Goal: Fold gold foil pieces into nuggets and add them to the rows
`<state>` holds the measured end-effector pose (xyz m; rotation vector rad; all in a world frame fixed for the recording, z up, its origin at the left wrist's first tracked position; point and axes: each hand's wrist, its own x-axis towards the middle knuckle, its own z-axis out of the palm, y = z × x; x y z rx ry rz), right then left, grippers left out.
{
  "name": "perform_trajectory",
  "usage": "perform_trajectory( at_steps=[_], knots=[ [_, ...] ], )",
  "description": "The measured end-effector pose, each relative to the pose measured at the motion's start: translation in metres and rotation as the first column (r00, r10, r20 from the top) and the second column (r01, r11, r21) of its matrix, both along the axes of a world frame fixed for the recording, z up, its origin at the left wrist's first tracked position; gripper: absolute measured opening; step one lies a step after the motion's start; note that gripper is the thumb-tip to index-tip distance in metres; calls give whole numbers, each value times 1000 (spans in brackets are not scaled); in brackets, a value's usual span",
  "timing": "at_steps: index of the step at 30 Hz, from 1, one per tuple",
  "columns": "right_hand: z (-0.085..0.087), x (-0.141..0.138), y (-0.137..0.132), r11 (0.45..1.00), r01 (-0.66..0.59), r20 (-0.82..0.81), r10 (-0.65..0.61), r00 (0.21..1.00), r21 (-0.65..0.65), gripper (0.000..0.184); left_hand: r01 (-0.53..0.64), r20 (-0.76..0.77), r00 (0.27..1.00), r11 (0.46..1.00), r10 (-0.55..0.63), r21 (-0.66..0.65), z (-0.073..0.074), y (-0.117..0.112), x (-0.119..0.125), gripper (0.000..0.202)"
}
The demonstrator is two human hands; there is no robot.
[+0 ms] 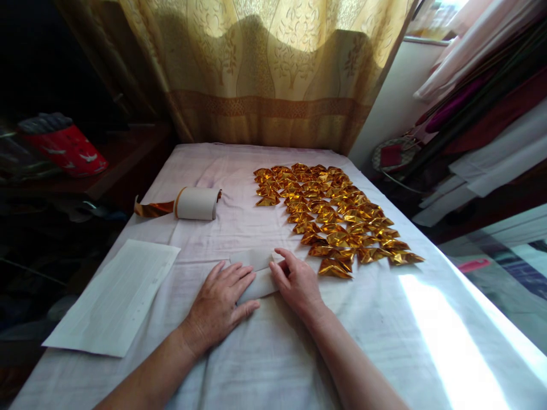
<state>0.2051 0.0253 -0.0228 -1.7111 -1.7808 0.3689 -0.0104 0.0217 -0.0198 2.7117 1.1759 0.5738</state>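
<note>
A sheet of white paper (260,261), partly folded, lies on the cloth-covered table in front of me. My left hand (222,299) rests flat across its left part with the fingers stretched out. At its right end, the thumb and bent fingers of my right hand (297,282) pinch the edge. Both palms hide part of the paper. Just beyond my right hand, rows of shiny gold foil ingot-shaped folds (335,213) cover the table's right side; the closest one (335,267) lies near my knuckles.
A white roll with gold foil (196,204) lies at the left, its loose end trailing. Nearer sits a stack of pale paper sheets (113,296). A red container (70,149) stands on the dark furniture at left. Clothes (491,131) hang at right; a curtain (273,68) closes the back.
</note>
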Motion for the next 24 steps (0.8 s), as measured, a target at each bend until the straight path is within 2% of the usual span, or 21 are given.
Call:
perform_trajectory(
  at_steps=[4, 6, 12, 15, 19, 24],
  knots=[
    [9, 8, -10, 975, -219, 16, 220, 975, -32, 53, -67, -7, 998, 998, 67, 13, -3, 2, -2, 43],
    [13, 10, -13, 958, -285, 72, 287, 955, -34, 51, -73, -1, 997, 997, 73, 12, -3, 3, -2, 39],
    [19, 7, -13, 949, -315, 328, 296, 897, 6, 25, -24, 14, 1000, 1000, 24, -8, -1, 5, -5, 41],
    [21, 6, -13, 931, -363, 390, 322, 862, 34, 21, -11, 21, 1000, 1000, 12, -12, -1, 5, -6, 32],
    [20, 5, -12, 897, -442, 338, 413, 845, 10, 18, -3, 29, 1000, 998, 5, -63, 2, 6, -9, 14],
    [14, 3, 0, 930, -366, 218, 352, 910, 26, 18, -52, 121, 991, 996, 61, -77, 2, 13, -12, 20]
  ],
)
